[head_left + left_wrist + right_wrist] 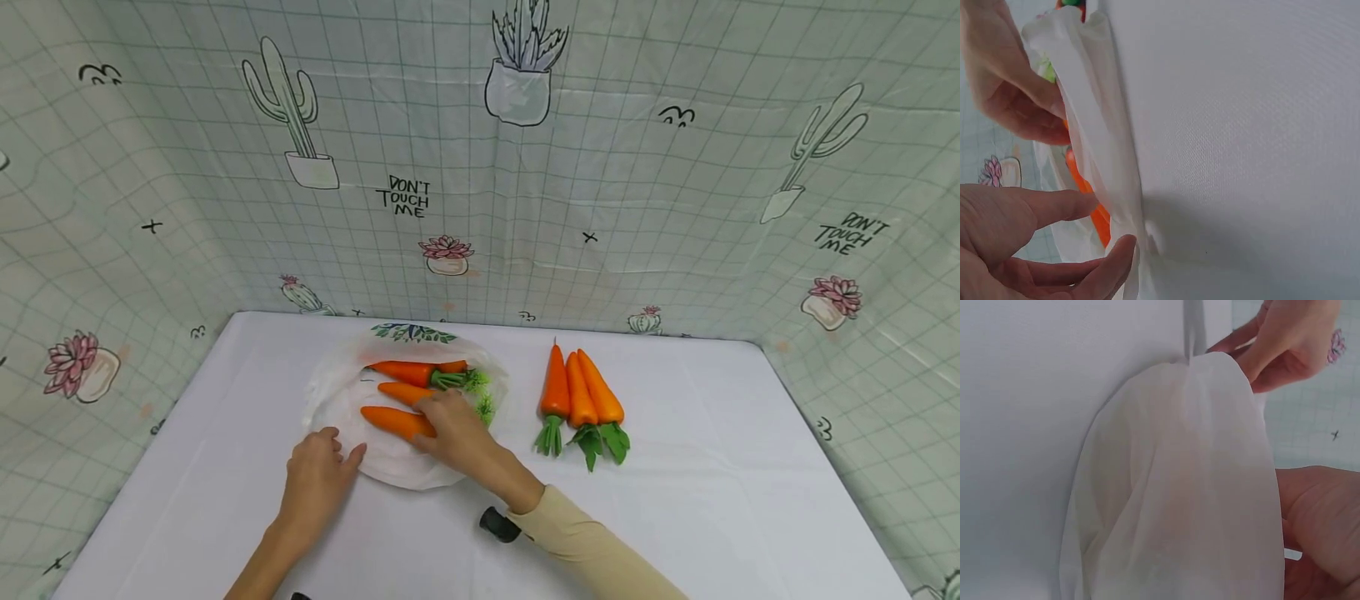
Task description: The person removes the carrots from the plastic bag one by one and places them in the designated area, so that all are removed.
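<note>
A thin white bag [408, 479] stands with its mouth spread round and its rim turned up. Inside lie several orange carrots, among them a front carrot [392, 421], a middle carrot [401, 392] and a back carrot [401, 372] with a green top. My left hand [318, 475] holds the bag's near left rim, thumb and fingers on either side of it. My right hand [457, 429] reaches over the rim and grips the front carrot near its thick end. Its fingertips are partly hidden there, and the bag wall covers them in the right wrist view.
Right of the bag, three carrots lie side by side on the white table: a left carrot [555, 387], a middle one [581, 392] and a right one [600, 390], leafy ends toward me. A patterned cloth [600, 167] hangs behind the table and along its sides.
</note>
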Demonstrator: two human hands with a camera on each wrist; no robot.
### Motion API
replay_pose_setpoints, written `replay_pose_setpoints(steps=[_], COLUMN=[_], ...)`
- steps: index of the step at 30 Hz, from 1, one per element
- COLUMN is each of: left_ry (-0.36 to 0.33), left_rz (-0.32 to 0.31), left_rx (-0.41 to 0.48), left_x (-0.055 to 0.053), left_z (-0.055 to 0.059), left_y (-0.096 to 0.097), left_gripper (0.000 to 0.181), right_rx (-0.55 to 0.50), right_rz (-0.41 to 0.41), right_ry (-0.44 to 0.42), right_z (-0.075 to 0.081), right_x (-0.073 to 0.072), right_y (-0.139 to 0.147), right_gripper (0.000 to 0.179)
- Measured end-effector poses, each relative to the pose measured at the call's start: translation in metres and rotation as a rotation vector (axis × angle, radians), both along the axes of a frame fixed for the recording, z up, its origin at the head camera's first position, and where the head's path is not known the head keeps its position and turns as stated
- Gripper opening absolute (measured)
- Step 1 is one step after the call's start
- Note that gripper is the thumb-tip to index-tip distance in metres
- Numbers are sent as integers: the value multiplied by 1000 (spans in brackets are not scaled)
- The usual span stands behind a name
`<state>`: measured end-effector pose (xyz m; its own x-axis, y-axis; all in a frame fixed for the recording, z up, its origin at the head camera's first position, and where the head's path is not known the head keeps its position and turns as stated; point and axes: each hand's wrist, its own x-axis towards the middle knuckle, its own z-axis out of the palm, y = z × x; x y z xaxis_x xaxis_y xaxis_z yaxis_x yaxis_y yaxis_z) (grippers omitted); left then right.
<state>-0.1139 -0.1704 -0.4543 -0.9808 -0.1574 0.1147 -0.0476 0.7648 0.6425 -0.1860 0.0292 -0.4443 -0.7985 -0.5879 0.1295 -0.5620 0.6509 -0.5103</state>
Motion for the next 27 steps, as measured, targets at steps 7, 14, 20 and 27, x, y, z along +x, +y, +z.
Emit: replay_pose_setpoints(steps=[7, 14, 20, 27], left_ry=[-99, -134, -163, -165], left_rz=[41, 68, 52, 42], left_rx=[149, 206, 220, 228], left_x=[-6, -14, -18, -20], left_z=[-2, -6, -7, -7], left_y=[-9, -16, -18, -18], left_gripper=[35, 36, 34, 29], right_rx=[39, 117, 148, 77], right_rz=[-11, -9, -10, -18], right_ry=[7, 78, 111, 97], right_z=[1, 0, 0, 0], right_x=[0, 0, 2, 0], right_y=[-5, -8, -10, -11], right_gripper=[10, 19, 22, 29])
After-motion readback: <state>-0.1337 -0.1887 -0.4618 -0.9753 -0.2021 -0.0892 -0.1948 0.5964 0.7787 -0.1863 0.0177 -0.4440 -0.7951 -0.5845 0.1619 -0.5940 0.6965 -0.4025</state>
